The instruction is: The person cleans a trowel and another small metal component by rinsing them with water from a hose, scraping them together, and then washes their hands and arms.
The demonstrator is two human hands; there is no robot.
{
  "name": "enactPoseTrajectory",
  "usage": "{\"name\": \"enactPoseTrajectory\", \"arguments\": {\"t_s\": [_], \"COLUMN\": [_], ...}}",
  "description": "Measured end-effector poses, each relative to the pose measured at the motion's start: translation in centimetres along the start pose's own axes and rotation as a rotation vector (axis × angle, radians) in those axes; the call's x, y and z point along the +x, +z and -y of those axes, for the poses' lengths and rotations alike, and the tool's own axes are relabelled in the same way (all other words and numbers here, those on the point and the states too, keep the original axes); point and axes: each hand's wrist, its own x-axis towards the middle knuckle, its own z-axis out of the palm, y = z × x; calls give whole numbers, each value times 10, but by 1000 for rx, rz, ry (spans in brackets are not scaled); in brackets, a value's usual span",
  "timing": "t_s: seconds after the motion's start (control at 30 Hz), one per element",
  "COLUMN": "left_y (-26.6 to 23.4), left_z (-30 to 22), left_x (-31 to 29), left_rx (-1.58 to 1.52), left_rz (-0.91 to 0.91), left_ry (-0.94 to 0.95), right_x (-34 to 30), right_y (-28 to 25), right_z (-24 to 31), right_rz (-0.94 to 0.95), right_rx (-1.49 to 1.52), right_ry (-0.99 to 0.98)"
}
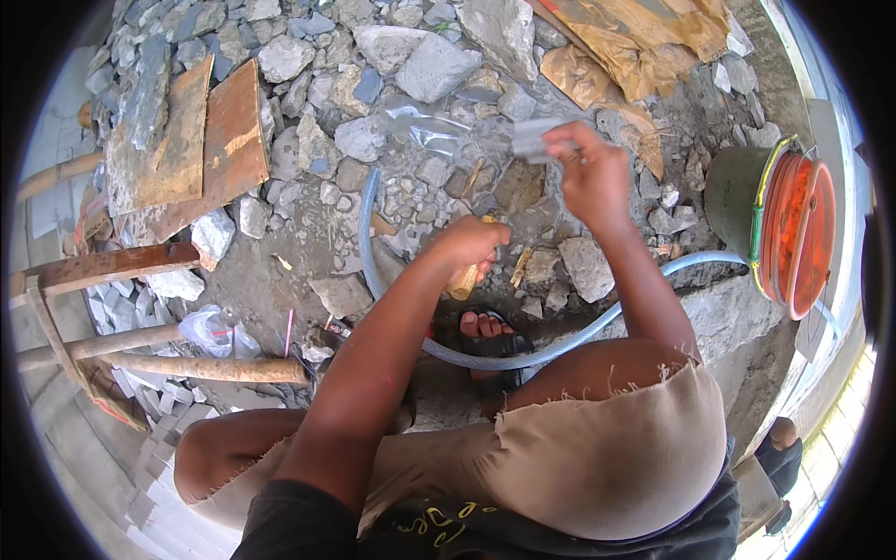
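Note:
My left hand (pixel 471 247) is wrapped round a short yellowish wooden handle (pixel 462 283), just above the ground in front of my sandalled foot (pixel 490 334). Whatever the handle belongs to is hidden by my fingers. Farther out and to the right, my right hand (pixel 595 175) pinches a pale, see-through flat piece (pixel 532 140) between thumb and fingers, smeared by motion. A shiny clear plastic sheet (pixel 434 131) lies on the stones left of that piece. A grey stone (pixel 586 269) sits between my two forearms.
Broken rocks (pixel 439 67) cover the far ground. A translucent hose (pixel 569 347) curves around my foot toward an orange-and-green bucket (pixel 793 229) at right. Boards (pixel 219 149) and wooden poles (pixel 201 366) lie left. Brown paper (pixel 644 42) is far right; another person (pixel 780 459) is lower right.

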Motion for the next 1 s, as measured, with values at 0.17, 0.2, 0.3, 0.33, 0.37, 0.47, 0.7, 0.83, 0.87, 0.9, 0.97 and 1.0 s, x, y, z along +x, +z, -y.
{"name": "enactPoseTrajectory", "arguments": {"t_s": [0.17, 0.2, 0.3, 0.33, 0.37, 0.47, 0.7, 0.83, 0.87, 0.9, 0.97, 1.0], "left_y": [-4, -2, 2, -2, -2, -5, -3, -4, 2, 0, -1, -7], "left_z": [3, 3, 3, 6, 1, 2, 9, 2, 4, 7, -4, 0], "left_x": [4, 6, 2, 4, 6, 2, 4, 1, 9, 13, 13, 9], "left_rx": [75, 53, 23, 67, 104, -14, 0, 22, 107, 182, 113, 42], "left_rz": [-8, -19, 4, 1, -8, 3, 23, -6, -41, -98, -30, 23], "left_ry": [6, -9, -3, 6, 27, -23, -41, -31, -5, 13, 27, 10], "right_x": [7, 10, -17, -25, -10, 6, -10, 11, -7, -8, -6, 5], "right_y": [3, -7, 13, 25, 12, -6, 16, -25, -10, -3, 2, -4], "right_z": [4, 11, -9, -17, -11, 9, 20, 33, 5, 4, 4, 13], "right_rz": [28, -10, 7, -50, -56, -92, -6, -42, 22, 22, 56, 20], "right_rx": [53, 28, 41, 59, 51, 75, 154, -22, -78, -77, 35, 32], "right_ry": [15, 53, -8, 8, -14, 94, -25, 220, 76, 72, 38, 57]}}
